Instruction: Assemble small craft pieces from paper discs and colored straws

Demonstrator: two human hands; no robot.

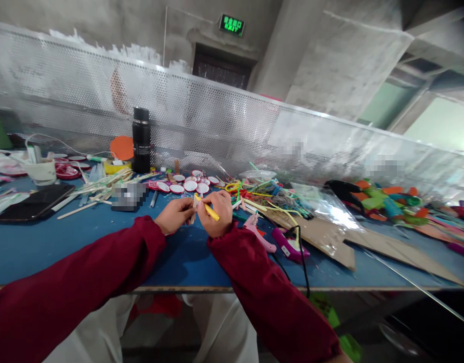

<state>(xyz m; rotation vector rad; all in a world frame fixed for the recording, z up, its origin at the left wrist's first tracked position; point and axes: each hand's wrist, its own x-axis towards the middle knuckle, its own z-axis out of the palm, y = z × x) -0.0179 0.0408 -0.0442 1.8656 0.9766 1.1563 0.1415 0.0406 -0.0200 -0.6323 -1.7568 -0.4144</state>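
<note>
My right hand (221, 213) is closed around a slim yellow pen-shaped tool (212, 212); whether it is a pen or a knife I cannot tell. Close beside it, my left hand (176, 216) pinches a small pale strip (194, 203), whose exact kind is unclear. The tool's tip meets or nearly meets this strip. Just beyond both hands lie several round white discs with red rims (190, 186). A pink glue gun (259, 233) lies right of my right wrist, with a purple device (290, 245) next to it.
Left on the blue table (103, 247) are a black phone (35, 202), wooden sticks (80, 207), a cup (42, 173) and a black bottle (141, 141). To the right are tangled coloured cords (279, 194), cardboard (323, 239) and colourful pieces (394, 201). A perforated metal screen (232, 126) stands behind.
</note>
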